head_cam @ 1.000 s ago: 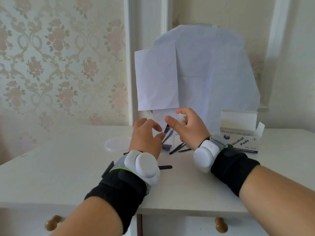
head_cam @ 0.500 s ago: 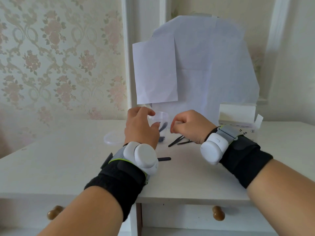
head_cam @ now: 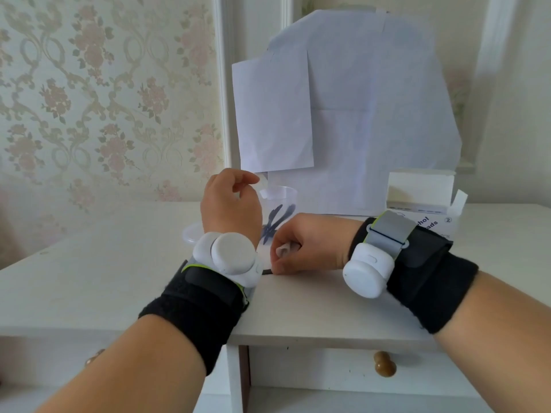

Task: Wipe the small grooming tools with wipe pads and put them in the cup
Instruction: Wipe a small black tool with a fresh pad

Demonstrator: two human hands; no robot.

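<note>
On the white wooden table [head_cam: 119, 278], I'm seeing the left hand [head_cam: 231, 210] pinching a small white wrapper scrap [head_cam: 264, 180] just above the clear plastic cup [head_cam: 278, 213], which is holding dark slim grooming tools [head_cam: 275, 220]. Right hand [head_cam: 310, 244] is curling low by the cup, fingers clamped on a crumpled whitish wipe pad [head_cam: 283, 250]. White alcohol-pads box [head_cam: 423, 204] is sitting open at right.

A clear cup [head_cam: 278, 210], a clear lid [head_cam: 190, 234] left of it and an opened pad box [head_cam: 426, 204] at right are carried by the white counter [head_cam: 104, 263].
</note>
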